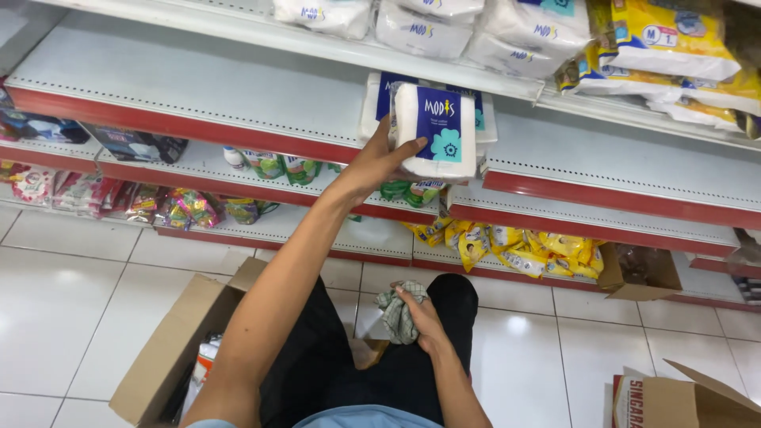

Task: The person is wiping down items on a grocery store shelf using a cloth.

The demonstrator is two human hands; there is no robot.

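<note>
While the person crouches before the shelves, this is how things stand:

Left hand: raised to the middle of the frame, fingers wrapped round the left edge of a white pack, thumb across its front; it grips the pack firmly.

Pack: soft, white, with a dark blue panel and a pale blue flower; it is held upright at the front edge of the grey shelf, just in front of two like packs standing on that shelf.

Right hand: low in the centre of the frame, resting on the lap, closed on a crumpled grey-green cloth.

Lap: black trousers, knees bent over the white tile floor.

Box, lower left: an open brown carton on the floor just beside the left leg, something white and orange showing inside, too hidden to tell what.

Box, lower right: another brown carton with red on its side, well apart from the hands.

Box, right middle: a small open carton lying at the foot of the shelves.

Top shelf: white soft packs in the upper centre, yellow packs in the upper right.

Lower shelves: green-capped bottles left of the arm, bright sachets at middle left, yellow sachets below the held pack.

Shelf edges: red strips run along each front.
</note>
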